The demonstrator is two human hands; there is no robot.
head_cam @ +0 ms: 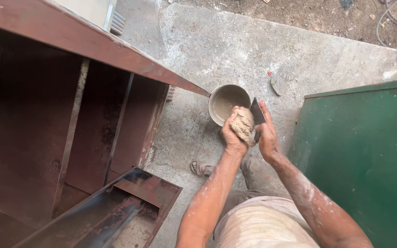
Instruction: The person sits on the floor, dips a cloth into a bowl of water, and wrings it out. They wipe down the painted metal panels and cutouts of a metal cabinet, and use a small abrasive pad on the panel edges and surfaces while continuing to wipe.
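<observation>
Your left hand (233,138) is clenched around a rag (244,125), a tan, fibrous wad, fingers wrapped over its top. Your right hand (267,135) grasps a scraper (257,111), its dark flat blade pointing up and away from you. Rag and blade touch; the wad presses against the blade's left face. Both hands meet at mid-frame, above the concrete floor (217,46). Forearms are dusted with white powder.

Just beyond the hands sits a round metal bowl (226,103) on the floor, holding grey-brown paste. The rag overlaps its near rim in view; contact cannot be told.

Left of you: a rust-brown steel frame (83,119), open-sided, with upright bars inside. Right: a green metal panel (368,156). A sandalled foot (201,168) shows below the left forearm.
</observation>
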